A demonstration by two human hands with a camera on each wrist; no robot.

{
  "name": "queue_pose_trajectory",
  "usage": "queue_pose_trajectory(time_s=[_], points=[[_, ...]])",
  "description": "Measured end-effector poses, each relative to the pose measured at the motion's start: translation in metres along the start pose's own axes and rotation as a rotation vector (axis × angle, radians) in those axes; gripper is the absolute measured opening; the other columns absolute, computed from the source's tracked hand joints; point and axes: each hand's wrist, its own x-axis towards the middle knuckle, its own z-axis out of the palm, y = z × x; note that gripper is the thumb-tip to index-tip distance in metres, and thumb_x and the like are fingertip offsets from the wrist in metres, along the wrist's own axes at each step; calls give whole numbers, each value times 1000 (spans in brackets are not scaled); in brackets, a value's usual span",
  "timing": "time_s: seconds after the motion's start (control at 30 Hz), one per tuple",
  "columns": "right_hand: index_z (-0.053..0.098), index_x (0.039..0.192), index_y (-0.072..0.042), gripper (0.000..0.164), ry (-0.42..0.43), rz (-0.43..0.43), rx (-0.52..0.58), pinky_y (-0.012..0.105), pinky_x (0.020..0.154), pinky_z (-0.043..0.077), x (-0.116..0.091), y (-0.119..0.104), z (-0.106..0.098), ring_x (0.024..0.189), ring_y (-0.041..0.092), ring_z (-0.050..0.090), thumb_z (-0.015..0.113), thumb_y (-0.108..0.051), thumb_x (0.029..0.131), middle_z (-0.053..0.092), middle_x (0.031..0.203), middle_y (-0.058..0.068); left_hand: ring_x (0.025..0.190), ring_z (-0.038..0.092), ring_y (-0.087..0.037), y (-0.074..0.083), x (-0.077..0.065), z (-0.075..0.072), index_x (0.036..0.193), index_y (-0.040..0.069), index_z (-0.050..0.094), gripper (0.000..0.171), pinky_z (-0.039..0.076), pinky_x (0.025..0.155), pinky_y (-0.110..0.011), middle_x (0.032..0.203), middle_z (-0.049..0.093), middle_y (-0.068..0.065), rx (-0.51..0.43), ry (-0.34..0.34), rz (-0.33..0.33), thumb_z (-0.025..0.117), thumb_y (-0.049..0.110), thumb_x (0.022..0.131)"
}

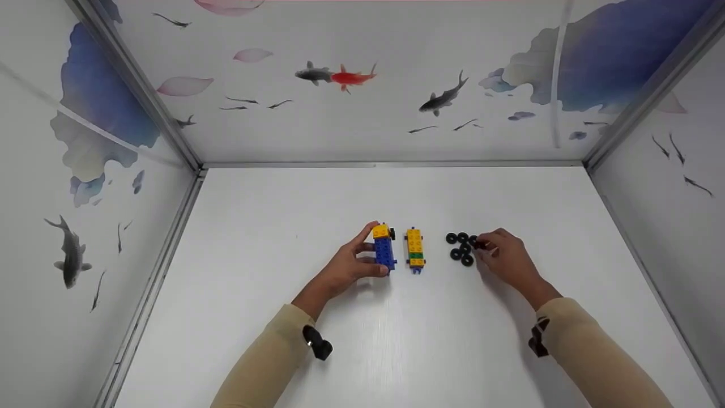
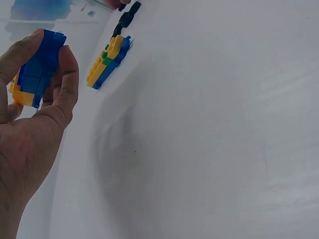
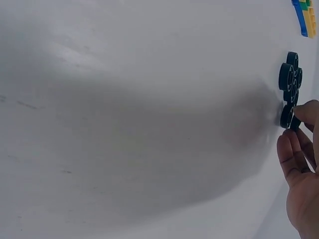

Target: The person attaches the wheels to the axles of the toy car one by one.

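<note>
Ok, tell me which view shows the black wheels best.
The head view: seen from above, most of the black wheels show as separate rings. The right wrist view shows them larger, but obliquely and overlapping, with the right hand at one end; the left wrist view catches only a dark, overlapping strip near its top edge.

Booth-like work enclosure, room type unclear: white tabletop, metal corner strips, wall panels printed with fish.

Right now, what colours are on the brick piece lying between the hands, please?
The brick piece is yellow, green and blue; the left wrist view shows it best.
</note>
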Motion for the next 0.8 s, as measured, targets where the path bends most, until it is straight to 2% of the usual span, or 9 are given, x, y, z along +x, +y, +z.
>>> queue_pose_trajectory(time_s=[0.1,0.33,0.53,0.8], points=[[75,129,5,31,-1,-4,29,48,87,66,2,-5,1,104,37,76,77,4,98,72,117,21,134,70,-29,-1,0,0,164,67,31,114,62,112,-43,158,51,-15,-5,-2,3,99,20,84],[76,131,4,33,-11,-51,66,43,87,67,6,-21,4,103,32,75,77,3,99,70,118,19,134,70,-28,-1,1,1,163,69,30,114,59,116,-47,159,52,-13,37,2,-4,99,23,85],[77,131,4,33,-12,-64,85,41,86,67,10,-33,6,103,31,75,78,3,98,69,118,18,134,69,-28,-2,1,2,168,62,28,114,58,118,-49,159,52,-13,53,6,3,98,24,86],[76,131,3,33,-8,-88,94,49,89,68,12,-45,10,100,27,76,80,2,98,69,119,17,135,69,-28,-3,1,1,161,72,31,111,57,118,-49,159,52,-12,49,10,-3,98,25,85]])
